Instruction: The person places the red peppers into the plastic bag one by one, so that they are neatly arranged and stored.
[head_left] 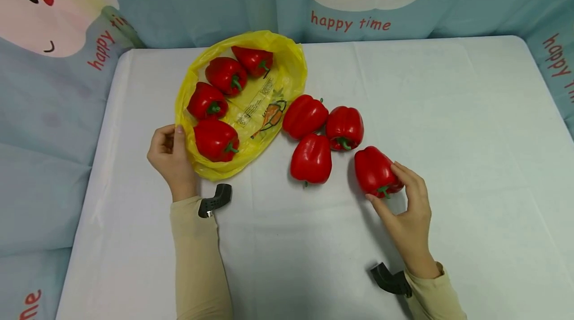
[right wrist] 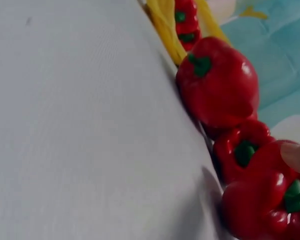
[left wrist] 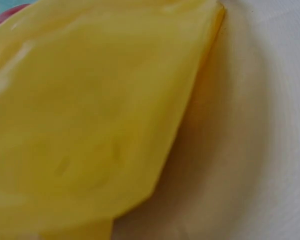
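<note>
Left hand (head_left: pixel 176 166): at the near left edge of the yellow bag (head_left: pixel 293 68), pinching its rim between thumb and curled fingers.
Right hand (head_left: pixel 411 213): well apart from the left, thumb and fingers clamped on the sides of one red pepper (head_left: pixel 373 169), its green stem towards the person. Whether this pepper touches the table (head_left: pixel 471 170) is hard to tell.
Bag: on the far left part of the table, its wide mouth facing up, a carrot print (head_left: pixel 273 114) showing inside.
Peppers in the bag (head_left: pixel 216 139): four, red, in a curved row along its left side.
Loose peppers (head_left: pixel 311 160): three, red, clustered on the table between the bag and the held pepper.
Sleeves (head_left: pixel 201 260): beige, a black device (head_left: pixel 390 280) at each wrist.
Backdrop (head_left: pixel 202 1): blue cloth, cartoon faces, "happy time" in red.
</note>
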Demonstrator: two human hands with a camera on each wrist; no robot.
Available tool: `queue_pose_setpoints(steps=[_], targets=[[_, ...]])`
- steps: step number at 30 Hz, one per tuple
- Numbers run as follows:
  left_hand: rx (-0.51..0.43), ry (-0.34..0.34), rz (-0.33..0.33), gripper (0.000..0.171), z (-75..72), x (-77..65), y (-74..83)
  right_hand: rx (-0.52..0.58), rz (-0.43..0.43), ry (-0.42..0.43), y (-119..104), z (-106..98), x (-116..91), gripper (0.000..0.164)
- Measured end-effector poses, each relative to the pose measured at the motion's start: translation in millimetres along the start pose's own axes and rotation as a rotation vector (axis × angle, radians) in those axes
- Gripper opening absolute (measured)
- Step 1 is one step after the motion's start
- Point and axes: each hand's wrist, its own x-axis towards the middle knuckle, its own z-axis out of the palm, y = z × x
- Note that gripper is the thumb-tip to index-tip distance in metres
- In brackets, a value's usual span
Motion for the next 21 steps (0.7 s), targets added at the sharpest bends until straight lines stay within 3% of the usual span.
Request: queue_pose_setpoints(steps=[4,12,21], targets=[[0.018,-0.003,0.012,0.012,-0.9,0.5,-0.9,-0.044,0.008,-0.046,6.7,0.0,-1.1,0.077],[0.031,0.006,-0.006,0.01,-7.9,8.6,-26.7,-0.086,0.063,-0.089,11.5,0.3,0.8,0.086],[0.051,-0.013,0.025,0.009,-9.8,9.0,-28.4,-0.099,0.135,-0.093,13.2,1.5,8.1,0.1]])
